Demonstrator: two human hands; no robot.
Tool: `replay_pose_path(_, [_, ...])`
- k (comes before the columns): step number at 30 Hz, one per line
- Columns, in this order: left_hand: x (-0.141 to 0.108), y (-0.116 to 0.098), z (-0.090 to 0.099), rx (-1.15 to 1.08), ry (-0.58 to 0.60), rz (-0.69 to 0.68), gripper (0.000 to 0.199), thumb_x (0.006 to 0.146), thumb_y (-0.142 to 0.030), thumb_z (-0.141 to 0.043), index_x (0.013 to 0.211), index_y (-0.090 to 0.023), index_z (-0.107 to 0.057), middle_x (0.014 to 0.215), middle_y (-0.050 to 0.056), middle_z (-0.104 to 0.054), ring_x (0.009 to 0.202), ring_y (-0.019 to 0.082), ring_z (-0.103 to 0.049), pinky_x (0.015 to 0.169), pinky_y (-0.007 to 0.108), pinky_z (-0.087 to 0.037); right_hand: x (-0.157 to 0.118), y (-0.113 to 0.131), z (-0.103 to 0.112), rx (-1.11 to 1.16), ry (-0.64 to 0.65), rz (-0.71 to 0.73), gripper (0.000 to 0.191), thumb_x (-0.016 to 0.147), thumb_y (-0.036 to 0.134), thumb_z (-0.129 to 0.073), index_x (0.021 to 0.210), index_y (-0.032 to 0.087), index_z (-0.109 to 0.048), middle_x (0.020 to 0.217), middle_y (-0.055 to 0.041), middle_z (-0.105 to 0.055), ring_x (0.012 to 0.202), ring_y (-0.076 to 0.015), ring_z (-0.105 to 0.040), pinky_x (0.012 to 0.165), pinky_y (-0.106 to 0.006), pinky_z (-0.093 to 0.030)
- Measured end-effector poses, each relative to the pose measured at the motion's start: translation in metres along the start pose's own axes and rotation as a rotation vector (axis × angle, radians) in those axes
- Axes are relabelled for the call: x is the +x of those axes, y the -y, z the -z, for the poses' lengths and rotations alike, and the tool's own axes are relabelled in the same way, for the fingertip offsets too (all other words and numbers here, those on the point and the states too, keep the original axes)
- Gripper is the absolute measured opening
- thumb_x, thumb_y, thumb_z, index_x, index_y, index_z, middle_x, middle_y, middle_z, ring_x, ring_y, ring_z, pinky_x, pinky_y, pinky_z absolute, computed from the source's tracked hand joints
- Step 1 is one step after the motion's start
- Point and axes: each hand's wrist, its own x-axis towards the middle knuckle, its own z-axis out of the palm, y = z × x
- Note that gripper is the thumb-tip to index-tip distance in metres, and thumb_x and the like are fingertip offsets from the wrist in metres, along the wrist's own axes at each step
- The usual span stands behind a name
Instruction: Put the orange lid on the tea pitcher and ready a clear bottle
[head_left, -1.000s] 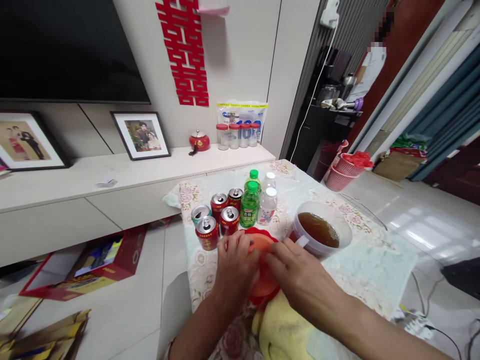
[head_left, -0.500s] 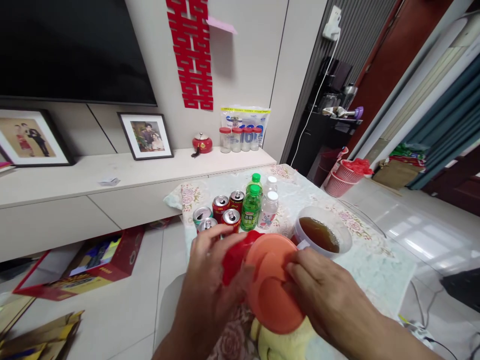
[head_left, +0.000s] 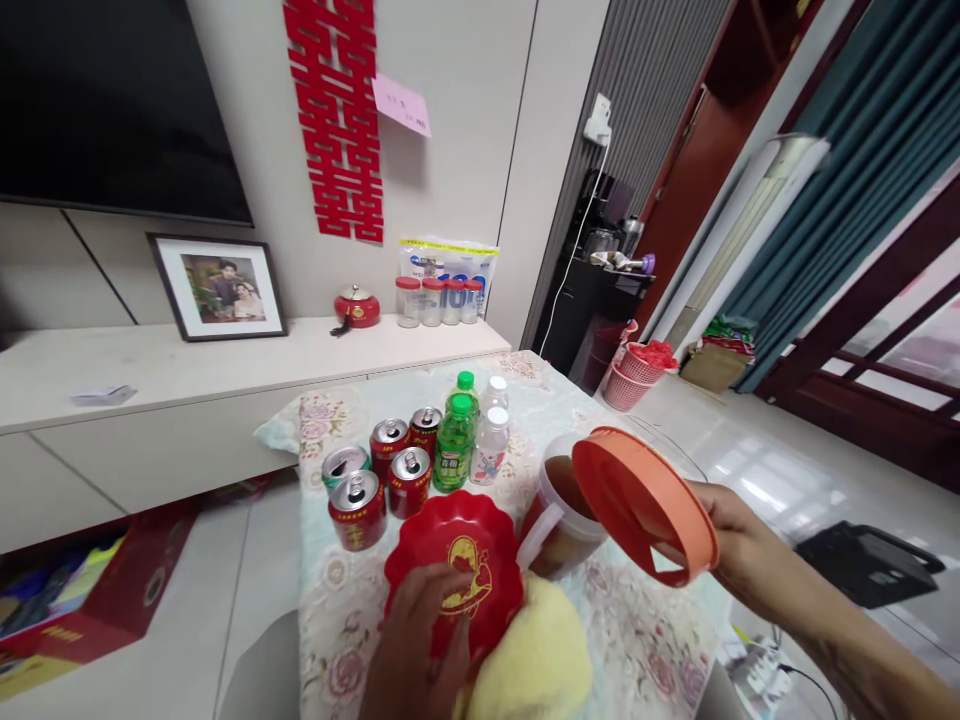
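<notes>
My right hand (head_left: 724,525) grips an orange round lid (head_left: 645,500) by its right side, tilted beside the rim of a clear plastic pitcher (head_left: 559,545) that holds brown liquid. My left hand (head_left: 427,620) lies over a red scalloped plate (head_left: 480,530) with a gold design; whether it grips the plate is unclear. A yellow cloth (head_left: 536,660) touches the plate's lower right edge. Behind the plate stand several opened cans (head_left: 358,515), green-capped bottles (head_left: 454,450) and white-capped bottles (head_left: 490,450).
The flowered tablecloth (head_left: 345,590) covers the small table. A white cabinet (head_left: 300,355) behind it bears a framed photo (head_left: 221,290), a red pot (head_left: 357,307) and red-lidded jars (head_left: 431,303). Pink baskets (head_left: 628,385) stand on the floor at the right.
The orange lid has moved right with my right hand, away from my left hand. The red plate now lies lower and flatter in view, with my left hand over it. The view has shifted right.
</notes>
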Motion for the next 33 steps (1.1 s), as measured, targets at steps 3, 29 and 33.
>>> replay_pose_path(3, [-0.003, 0.001, -0.01, 0.005, 0.031, -0.082, 0.028, 0.09, -0.022, -0.061, 0.115, -0.027, -0.071, 0.118, 0.007, -0.075, 0.11, 0.023, -0.074, 0.094, 0.034, -0.063, 0.006, 0.003, 0.013, -0.177, -0.05, -0.005, 0.011, 0.079, 0.03, -0.069, 0.074, 0.02, -0.068, 0.077, -0.0015, -0.064, 0.076, -0.0179, -0.057, 0.065, -0.028, -0.047])
replay_pose_path(29, [0.053, -0.062, -0.031, -0.222, -0.027, -0.031, 0.024, 0.086, -0.011, -0.055, 0.106, -0.022, -0.064, 0.102, 0.008, -0.072, 0.096, 0.023, -0.071, 0.081, 0.039, -0.062, 0.034, -0.019, 0.034, -0.72, -0.074, 0.615, 0.019, 0.103, 0.036, -0.054, 0.1, 0.024, -0.068, 0.096, -0.0083, -0.073, 0.09, -0.02, -0.071, 0.076, -0.03, -0.057])
replay_pose_path(33, [0.058, -0.065, -0.035, -0.25, -0.038, 0.007, 0.026, 0.085, -0.013, -0.057, 0.108, -0.021, -0.065, 0.103, 0.008, -0.073, 0.097, 0.025, -0.072, 0.082, 0.04, -0.061, 0.035, -0.023, 0.039, -0.831, -0.077, 0.623, 0.012, 0.103, 0.027, -0.052, 0.104, 0.024, -0.064, 0.101, -0.0078, -0.071, 0.094, -0.0189, -0.071, 0.078, -0.03, -0.056])
